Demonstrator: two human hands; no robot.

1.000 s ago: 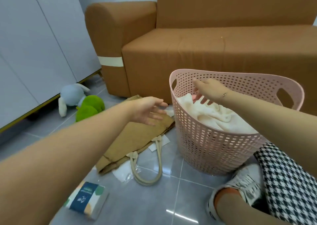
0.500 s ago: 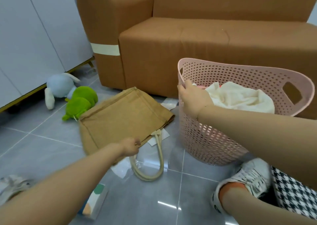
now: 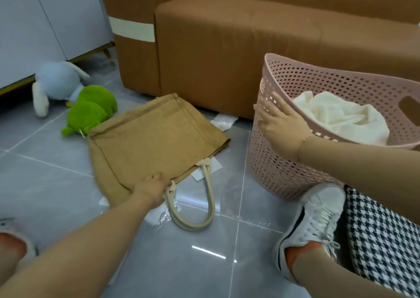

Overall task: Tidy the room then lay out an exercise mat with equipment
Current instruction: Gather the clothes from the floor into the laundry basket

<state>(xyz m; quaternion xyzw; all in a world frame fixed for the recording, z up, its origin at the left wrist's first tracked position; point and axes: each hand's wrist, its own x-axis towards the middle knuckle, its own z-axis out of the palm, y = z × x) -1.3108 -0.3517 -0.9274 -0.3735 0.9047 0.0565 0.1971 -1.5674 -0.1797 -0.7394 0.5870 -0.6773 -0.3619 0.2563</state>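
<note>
Tan tote bag (image 3: pixel 154 143) lies flat on the floor in front of the sofa (image 3: pixel 272 47). Your left hand (image 3: pixel 151 189) grips it at the handle base, fingers curled. Your right hand (image 3: pixel 278 127) is spread flat against the pink basket (image 3: pixel 341 86) wall, gripping nothing. You're in the tidying step; next, probably lift the bag. Plush toys (image 3: pixel 75 102) are left on the floor.

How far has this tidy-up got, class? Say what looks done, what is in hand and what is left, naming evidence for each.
Done: a cream cloth already lies in the pink basket. In hand: the left hand grips the tan tote bag near its handles, while the right hand rests on the basket's rim. Left: the green plush, the blue plush and plastic wrappers lie on the floor; no exercise mat is visible.
</note>
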